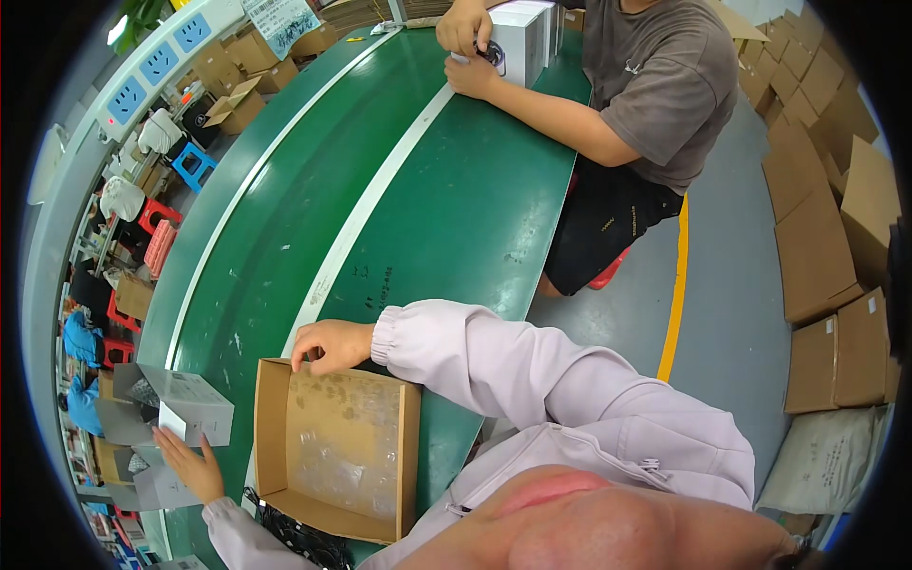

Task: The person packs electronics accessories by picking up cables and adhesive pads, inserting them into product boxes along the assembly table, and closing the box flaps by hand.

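Note:
My left hand [193, 467] has its fingers spread, with the fingertips at a small white flap or card [172, 421] on an open white box [199, 408]. Clear wrapping and something dark show inside that box. Curled over the upper left corner of a shallow brown cardboard tray [408, 456] is my right hand [328, 347], its fingers bent at the rim. The tray holds crumpled clear plastic. A second open white box [166, 486] stands below the first.
Black cables [299, 541] lie beside the tray on the green table [456, 209]. Across the table a person in a brown shirt [665, 85] has both hands at a white box [521, 43]. Cardboard boxes [817, 237] stand on the right, and a power strip [157, 62] runs along the upper left.

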Demonstrator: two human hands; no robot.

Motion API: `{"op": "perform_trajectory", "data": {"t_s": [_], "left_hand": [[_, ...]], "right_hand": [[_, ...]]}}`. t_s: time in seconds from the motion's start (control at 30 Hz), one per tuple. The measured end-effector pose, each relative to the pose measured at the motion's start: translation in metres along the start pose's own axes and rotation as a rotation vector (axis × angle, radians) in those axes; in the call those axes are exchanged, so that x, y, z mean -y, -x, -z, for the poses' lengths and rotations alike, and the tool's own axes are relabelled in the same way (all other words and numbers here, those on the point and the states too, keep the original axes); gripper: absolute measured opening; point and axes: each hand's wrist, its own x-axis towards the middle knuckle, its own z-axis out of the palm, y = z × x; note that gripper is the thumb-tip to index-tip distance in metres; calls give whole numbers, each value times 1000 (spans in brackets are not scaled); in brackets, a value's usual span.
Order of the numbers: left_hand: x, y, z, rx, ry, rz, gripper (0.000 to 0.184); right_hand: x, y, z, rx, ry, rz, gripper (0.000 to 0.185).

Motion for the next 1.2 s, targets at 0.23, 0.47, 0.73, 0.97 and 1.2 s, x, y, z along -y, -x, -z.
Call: {"op": "perform_trajectory", "data": {"t_s": [0.23,0.47,0.73,0.97,1.2], "left_hand": [[8,84,71,462,421,143,72],[-15,163,68,727,525,238,64],[-24,154,68,572,569,237,36],[-24,158,72,539,679,176,26],[-31,156,76,452,680,167,29]], "right_hand": [[20,6,1,112,183,-30,23],[70,24,-36,115,605,545,33],[76,38,-56,831,861,54,38],[71,42,-61,860,886,23,37],[70,49,-58,697,643,204,32]]}}
